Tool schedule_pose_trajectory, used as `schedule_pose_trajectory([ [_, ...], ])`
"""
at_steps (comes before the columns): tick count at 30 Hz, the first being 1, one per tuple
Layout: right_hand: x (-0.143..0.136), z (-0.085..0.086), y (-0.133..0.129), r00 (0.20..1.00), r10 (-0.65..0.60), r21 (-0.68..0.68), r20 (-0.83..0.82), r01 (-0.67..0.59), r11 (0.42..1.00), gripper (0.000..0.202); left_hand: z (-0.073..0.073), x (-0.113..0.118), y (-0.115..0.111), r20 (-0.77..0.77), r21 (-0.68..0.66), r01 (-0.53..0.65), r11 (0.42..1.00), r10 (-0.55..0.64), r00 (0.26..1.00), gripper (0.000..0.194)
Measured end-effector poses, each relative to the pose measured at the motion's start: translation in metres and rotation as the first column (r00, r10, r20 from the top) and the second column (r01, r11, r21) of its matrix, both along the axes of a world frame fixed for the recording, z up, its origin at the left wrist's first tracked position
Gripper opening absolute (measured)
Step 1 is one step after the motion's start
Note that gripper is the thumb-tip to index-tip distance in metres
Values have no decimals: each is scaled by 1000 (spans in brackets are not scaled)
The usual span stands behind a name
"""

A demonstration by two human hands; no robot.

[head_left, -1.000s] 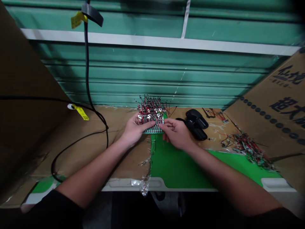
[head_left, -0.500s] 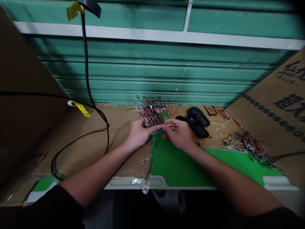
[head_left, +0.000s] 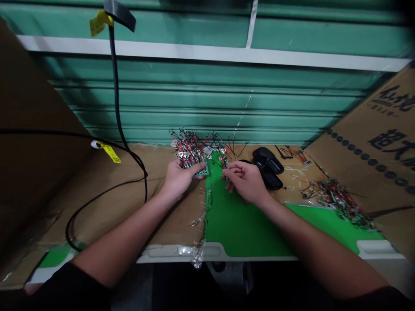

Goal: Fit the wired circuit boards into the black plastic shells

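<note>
My left hand (head_left: 179, 177) grips a green circuit board panel (head_left: 195, 166) by its lower edge, the thumb lying across its face. Rows of small boards make up the panel, and many red and black wires with dark tips (head_left: 191, 140) stick up from it. To the right, my right hand (head_left: 244, 179) pinches a narrow circuit board strip (head_left: 226, 163) between thumb and fingers. A few wires rise from that strip too. A gap of green surface shows between the panel and the strip.
A black object with rounded lobes (head_left: 267, 166) sits right of my right hand. Farther right lies a heap of wired boards (head_left: 343, 201). A black cable (head_left: 118, 99) loops down on the left. Cardboard (head_left: 385, 142) walls the right side, and a green mat (head_left: 253, 229) lies in front.
The strip has come apart from the panel. My left hand has moved left with the panel, while my right hand stays nearly in place holding the strip.
</note>
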State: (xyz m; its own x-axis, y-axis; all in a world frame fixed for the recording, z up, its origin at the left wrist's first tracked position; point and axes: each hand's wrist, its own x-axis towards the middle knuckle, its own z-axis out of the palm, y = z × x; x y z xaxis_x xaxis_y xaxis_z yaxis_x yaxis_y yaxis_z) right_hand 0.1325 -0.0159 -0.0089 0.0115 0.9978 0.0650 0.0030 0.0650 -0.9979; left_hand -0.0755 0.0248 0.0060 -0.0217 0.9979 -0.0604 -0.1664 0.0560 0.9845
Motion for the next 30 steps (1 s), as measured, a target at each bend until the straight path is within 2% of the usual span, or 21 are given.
schedule_pose_trajectory([
  [4, 1, 1, -2, 999, 24, -23, 44, -23, 999, 36, 4, -7, 8, 20, 27, -45, 999, 45, 999, 41],
  [7, 1, 1, -4, 998, 6, -1, 61, -6, 1000, 34, 4, -9, 9, -10, 34, 15, 999, -15, 1000, 38],
  [12, 4, 3, 1, 992, -128, 33, -10, 129, 991, 40, 1, -8, 6, -26, 41, 70, 997, -69, 997, 39],
  [17, 15, 7, 12, 959, -267, 71, -92, 274, 959, 45, -1, -7, 5, -45, 32, 122, 992, -121, 992, 40],
  [20, 24, 9, 18, 937, -328, 111, -120, 341, 934, 48, 1, -7, 6, -36, 30, 97, 995, -96, 995, 42],
  [24, 32, 10, 20, 952, -304, 93, -42, 307, 947, 48, 5, -10, 11, 11, 27, 28, 999, -29, 1000, 46],
  [30, 34, 17, 15, 948, -315, 122, -39, 318, 940, 30, 10, -25, 26, 49, 65, -166, 984, 163, 985, 47],
])
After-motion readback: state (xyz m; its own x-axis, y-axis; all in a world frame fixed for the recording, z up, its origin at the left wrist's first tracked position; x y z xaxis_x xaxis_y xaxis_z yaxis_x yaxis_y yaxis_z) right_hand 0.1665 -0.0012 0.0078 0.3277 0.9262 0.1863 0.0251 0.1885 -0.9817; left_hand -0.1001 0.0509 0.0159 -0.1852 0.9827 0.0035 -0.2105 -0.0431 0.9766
